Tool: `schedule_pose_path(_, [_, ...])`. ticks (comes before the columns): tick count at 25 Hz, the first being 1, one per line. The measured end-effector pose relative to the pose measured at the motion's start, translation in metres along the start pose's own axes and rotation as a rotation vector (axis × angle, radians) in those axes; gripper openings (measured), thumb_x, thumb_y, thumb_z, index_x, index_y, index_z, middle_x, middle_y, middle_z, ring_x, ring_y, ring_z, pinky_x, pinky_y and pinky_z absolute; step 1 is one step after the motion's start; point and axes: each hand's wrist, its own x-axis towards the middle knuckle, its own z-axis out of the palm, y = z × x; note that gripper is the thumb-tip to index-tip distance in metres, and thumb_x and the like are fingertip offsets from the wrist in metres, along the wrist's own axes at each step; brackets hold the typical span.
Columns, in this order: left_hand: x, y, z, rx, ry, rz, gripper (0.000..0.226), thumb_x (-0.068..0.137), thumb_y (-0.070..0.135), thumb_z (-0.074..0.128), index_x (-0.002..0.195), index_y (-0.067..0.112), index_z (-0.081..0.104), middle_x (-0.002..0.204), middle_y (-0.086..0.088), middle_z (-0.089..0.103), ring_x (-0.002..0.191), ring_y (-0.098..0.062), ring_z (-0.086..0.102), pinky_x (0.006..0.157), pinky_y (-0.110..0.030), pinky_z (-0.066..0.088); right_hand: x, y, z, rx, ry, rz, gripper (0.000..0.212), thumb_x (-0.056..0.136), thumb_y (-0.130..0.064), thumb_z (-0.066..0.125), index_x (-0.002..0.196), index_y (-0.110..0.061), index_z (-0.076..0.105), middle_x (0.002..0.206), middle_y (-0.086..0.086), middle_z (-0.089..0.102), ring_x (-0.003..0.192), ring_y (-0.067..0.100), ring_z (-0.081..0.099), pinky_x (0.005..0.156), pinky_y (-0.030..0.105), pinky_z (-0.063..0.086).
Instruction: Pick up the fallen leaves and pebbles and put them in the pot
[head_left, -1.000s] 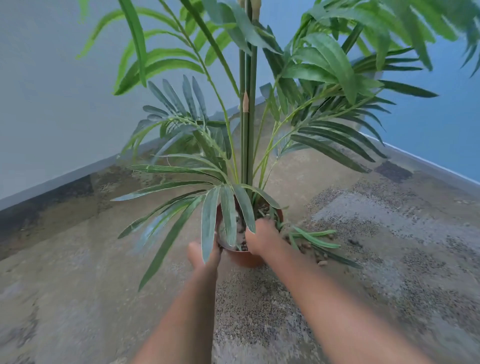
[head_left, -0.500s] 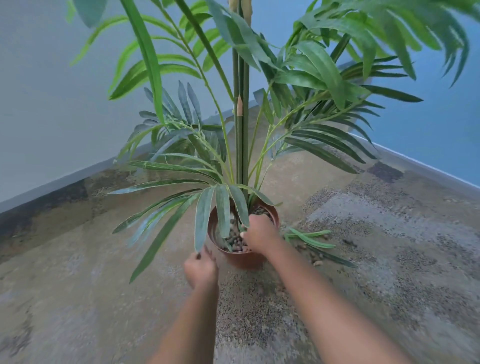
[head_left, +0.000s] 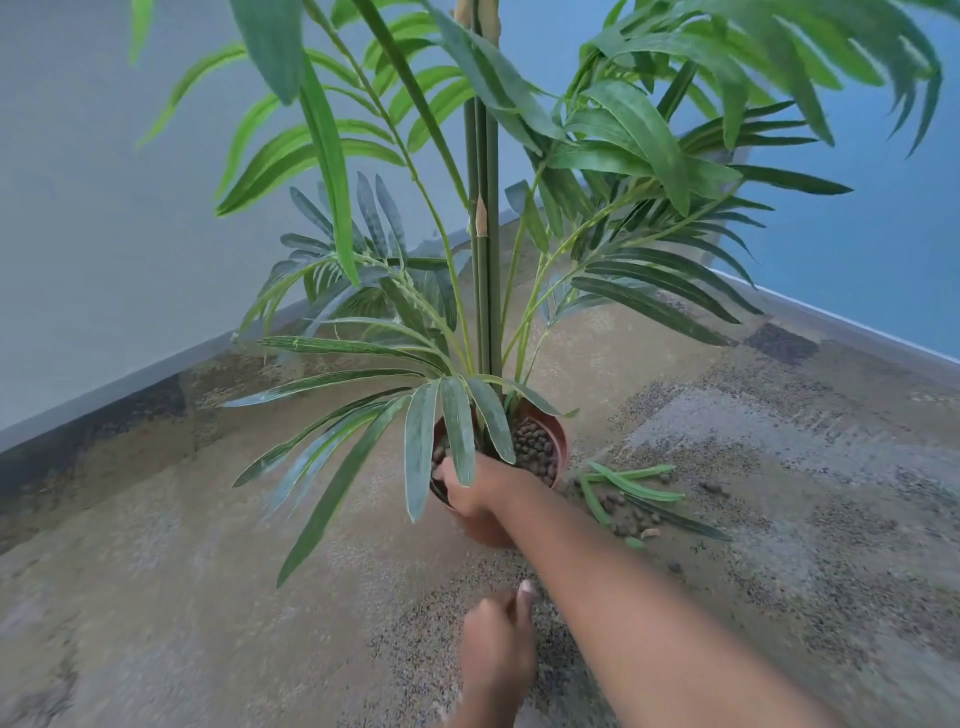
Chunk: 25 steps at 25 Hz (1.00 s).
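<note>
- Right hand (head_left: 475, 488) reaches into the round terracotta plastic pot (head_left: 558, 441), fingers hidden by fronds; grip unclear.
- Left hand (head_left: 496, 644) hovers loosely curled, holding nothing.
- Narrow green fallen leaves (head_left: 631, 480) and small brown pebbles (head_left: 626, 522) lie on carpet just right of the pot.

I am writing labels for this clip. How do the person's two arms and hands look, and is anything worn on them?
Both forearms are bare: no sleeves, gloves, watch or rings show. The left hand has a short pale nail visible on one of its fingers. The right hand is partly hidden by leaves.

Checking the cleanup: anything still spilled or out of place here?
Yes. Loose leaves and brown pebbles lie scattered on the carpet right of the pot, not in it.
</note>
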Motion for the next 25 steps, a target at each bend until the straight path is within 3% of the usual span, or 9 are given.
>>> schedule_pose_path(2, [0.001,0.005,-0.001,0.028,0.001,0.035,0.044,0.094,0.035,0.052,0.054,0.02,0.042,0.052,0.007,0.05,0.05,-0.013,0.049,0.049,-0.031,0.034,-0.007,-0.003,-0.007,0.132,0.066,0.029,0.032,0.089,0.003,0.058,0.121,0.002,0.057,0.123,0.02,0.06,0.112,0.035,0.059,0.093,0.041,0.052])
schedule_pose_path(3, [0.001,0.004,-0.002,0.023,-0.001,0.064,0.045,0.095,0.037,0.051,0.054,0.02,0.042,0.051,0.006,0.05,0.049,-0.013,0.049,0.049,-0.032,0.033,-0.014,0.001,-0.009,0.187,0.12,0.024,0.011,0.091,0.001,0.054,0.098,0.003,0.063,0.098,0.019,0.064,0.091,0.032,0.063,0.077,0.036,0.053])
schedule_pose_path(5, [0.001,0.0,-0.005,-0.003,0.0,0.109,0.046,0.096,0.043,0.05,0.055,0.023,0.045,0.048,0.005,0.052,0.044,-0.008,0.046,0.046,-0.03,0.031,-0.028,0.018,-0.013,0.215,0.222,0.082,0.026,0.09,0.002,0.047,0.065,-0.002,0.054,0.067,0.014,0.057,0.064,0.029,0.057,0.055,0.035,0.049])
schedule_pose_path(9, [0.002,-0.008,-0.002,0.027,0.017,0.101,0.038,0.095,0.043,0.052,0.062,0.025,0.052,0.049,0.007,0.054,0.045,-0.007,0.048,0.043,-0.027,0.032,-0.037,0.07,-0.023,-0.045,0.261,0.363,0.011,0.086,-0.001,0.053,0.086,-0.004,0.064,0.09,0.015,0.068,0.072,0.03,0.058,0.066,0.037,0.055])
schedule_pose_path(13, [-0.002,-0.012,0.01,0.052,0.064,0.077,0.031,0.094,0.043,0.055,0.07,0.024,0.05,0.059,0.005,0.059,0.053,-0.013,0.055,0.047,-0.029,0.038,-0.019,0.068,-0.021,-0.077,0.097,0.24,0.02,0.088,-0.003,0.054,0.104,0.0,0.064,0.103,0.02,0.067,0.089,0.036,0.064,0.07,0.036,0.05])
schedule_pose_path(16, [-0.002,-0.014,0.017,0.078,0.071,0.097,0.028,0.093,0.044,0.055,0.081,0.02,0.062,0.075,0.003,0.066,0.065,-0.013,0.06,0.059,-0.03,0.052,-0.02,0.065,-0.016,0.178,0.273,0.24,0.02,0.086,-0.005,0.055,0.099,0.002,0.068,0.1,0.021,0.07,0.086,0.036,0.067,0.074,0.038,0.058])
schedule_pose_path(20, [0.001,-0.018,0.017,0.089,0.037,0.105,0.039,0.084,0.046,0.069,0.107,0.016,0.063,0.108,-0.002,0.062,0.09,-0.016,0.057,0.074,-0.029,0.047,-0.07,0.117,-0.018,0.532,0.756,0.543,0.017,0.087,-0.001,0.056,0.084,0.002,0.073,0.082,0.015,0.074,0.068,0.026,0.071,0.064,0.037,0.063])
schedule_pose_path(23, [0.003,-0.019,0.019,0.096,-0.034,0.021,0.066,0.066,0.046,0.083,0.12,0.019,0.057,0.119,0.0,0.056,0.105,-0.018,0.058,0.084,-0.03,0.048,-0.118,0.184,0.008,0.664,0.716,0.878,0.035,0.092,-0.001,0.05,0.058,-0.002,0.054,0.058,0.008,0.054,0.043,0.014,0.045,0.042,0.023,0.043])
schedule_pose_path(25, [0.004,-0.017,0.023,0.127,-0.078,-0.005,0.073,0.058,0.047,0.087,0.12,0.021,0.056,0.12,0.0,0.054,0.108,-0.018,0.057,0.09,-0.035,0.051,-0.142,0.207,0.038,0.662,0.628,1.032,0.037,0.094,-0.002,0.048,0.058,-0.011,0.046,0.065,0.004,0.04,0.042,0.011,0.038,0.04,0.017,0.033])
